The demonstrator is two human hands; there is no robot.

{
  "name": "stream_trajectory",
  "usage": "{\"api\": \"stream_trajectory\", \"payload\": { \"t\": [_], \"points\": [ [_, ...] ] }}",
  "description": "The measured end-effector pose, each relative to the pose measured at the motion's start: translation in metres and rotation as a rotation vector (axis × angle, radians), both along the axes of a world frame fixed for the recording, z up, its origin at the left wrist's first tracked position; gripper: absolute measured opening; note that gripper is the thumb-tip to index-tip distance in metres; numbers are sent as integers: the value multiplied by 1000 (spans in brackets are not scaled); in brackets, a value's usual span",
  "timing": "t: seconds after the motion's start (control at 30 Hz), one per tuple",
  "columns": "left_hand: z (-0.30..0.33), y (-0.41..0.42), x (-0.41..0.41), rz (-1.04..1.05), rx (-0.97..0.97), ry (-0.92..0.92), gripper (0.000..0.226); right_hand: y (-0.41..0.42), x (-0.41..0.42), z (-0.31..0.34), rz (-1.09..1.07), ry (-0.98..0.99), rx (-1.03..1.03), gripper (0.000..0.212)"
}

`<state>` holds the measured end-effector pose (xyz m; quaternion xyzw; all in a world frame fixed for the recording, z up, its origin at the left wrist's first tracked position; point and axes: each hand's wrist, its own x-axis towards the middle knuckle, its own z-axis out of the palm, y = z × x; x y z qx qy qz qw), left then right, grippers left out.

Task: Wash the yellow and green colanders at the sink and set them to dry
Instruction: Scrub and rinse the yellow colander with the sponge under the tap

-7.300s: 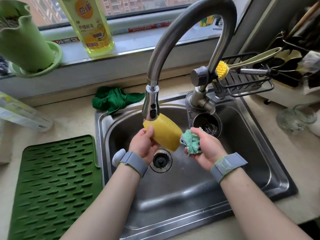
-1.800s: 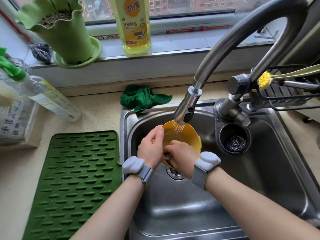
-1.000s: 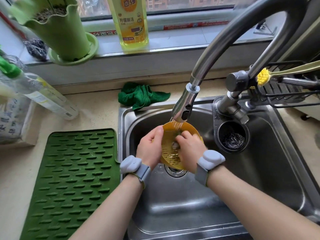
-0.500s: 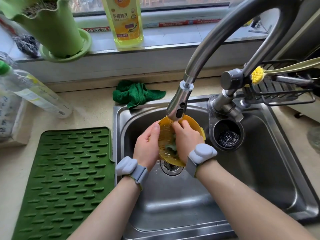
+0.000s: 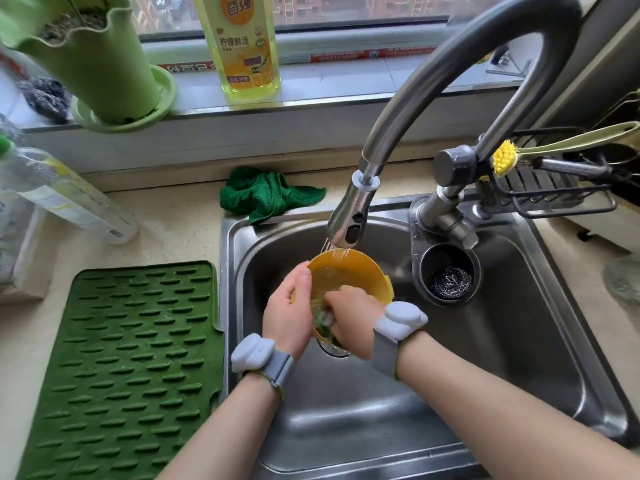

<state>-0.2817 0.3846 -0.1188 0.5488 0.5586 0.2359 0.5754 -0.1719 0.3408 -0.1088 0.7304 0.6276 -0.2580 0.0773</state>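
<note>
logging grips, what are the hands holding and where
Left hand grips the yellow plastic colander by its left rim; right hand clutches a green scrubbing cloth inside it.

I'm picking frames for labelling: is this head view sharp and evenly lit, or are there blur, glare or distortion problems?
Head view: daylight from the window, soft and even; glare streaks on the sink steel; wide-angle bending curves the faucet and windowsill; the green pot at the left edge is smeared; the right hand is slightly motion-blurred.

Soft daylight is admitted through the window (image 5: 346, 8), and the steel sink (image 5: 540, 327) is streaked with pale glare. Straight lines are bowed by the wide lens; the flowerpot (image 5: 93, 53) at the edge is blurred.
</note>
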Motion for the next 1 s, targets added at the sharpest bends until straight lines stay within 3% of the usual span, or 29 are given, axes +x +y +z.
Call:
{"api": "stream_trajectory", "payload": {
  "t": [0.07,0.17,0.23,0.3,0.37,0.43,0.53,0.6,0.67,0.73,0.83,0.9,1.0],
  "points": [
    [-1,4,1,30,3,-28,35,4,2,-3,-29,101,124,28],
    [0,11,3,10,8,-35,46,11,18,-3,-289,-14,206,21],
    [3,9,2,16,18,-16,41,12,9,1,-184,-3,121,21],
    [3,8,2,26,-11,-13,37,10,2,5,-44,105,169,26],
    [4,9,1,9,-49,-27,36,15,12,6,-121,66,258,22],
    [3,7,2,-25,-72,-15,46,14,22,4,-212,-44,215,17],
    [2,5,1,-37,-108,27,42,7,-1,5,148,100,227,22],
    [5,9,1,-56,-151,36,40,8,1,1,229,119,334,16],
    [4,15,0,-63,-148,21,39,11,20,-3,130,-37,424,7],
    [3,18,0,-52,-95,18,35,6,20,-2,-97,-138,293,14],
    [6,13,0,-30,24,51,38,0,-3,-1,-157,55,25,23],
    [10,14,0,-14,32,36,40,5,-4,3,-110,170,89,29],
    [12,20,1,-78,12,36,43,11,16,-2,-263,23,274,25]
  ]
}}
